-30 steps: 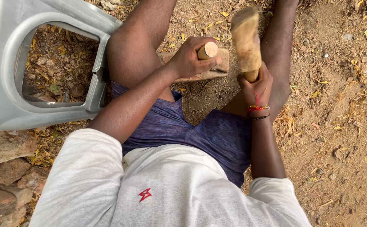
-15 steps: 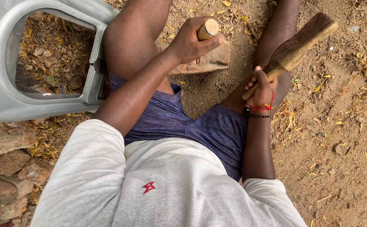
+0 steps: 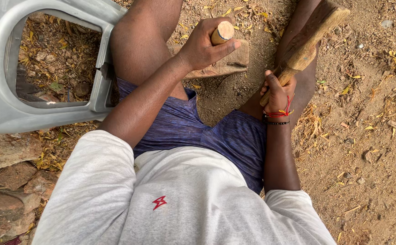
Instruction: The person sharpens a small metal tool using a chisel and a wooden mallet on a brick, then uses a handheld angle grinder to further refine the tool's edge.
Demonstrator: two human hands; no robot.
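I sit on bare dirt with my legs apart. My left hand [image 3: 202,47] grips a round wooden chisel handle [image 3: 222,31], held upright over a flat piece of wood [image 3: 229,62] that lies on the ground between my legs. My right hand [image 3: 277,90] is closed around the handle of a wooden mallet [image 3: 306,43], which is raised and tilted up to the right, apart from the chisel. Red and black bracelets circle my right wrist. The chisel's blade is hidden behind my hand.
A grey plastic chair [image 3: 7,104] lies tipped over at the upper left, against my left leg. Reddish stones [image 3: 7,154] lie at the lower left. Dry leaves and small pebbles are scattered over the sandy ground [image 3: 370,136] on the right.
The mallet was down at the chisel a second ago; my right hand has swung it up and out to the right. My left hand keeps the chisel on the wood.
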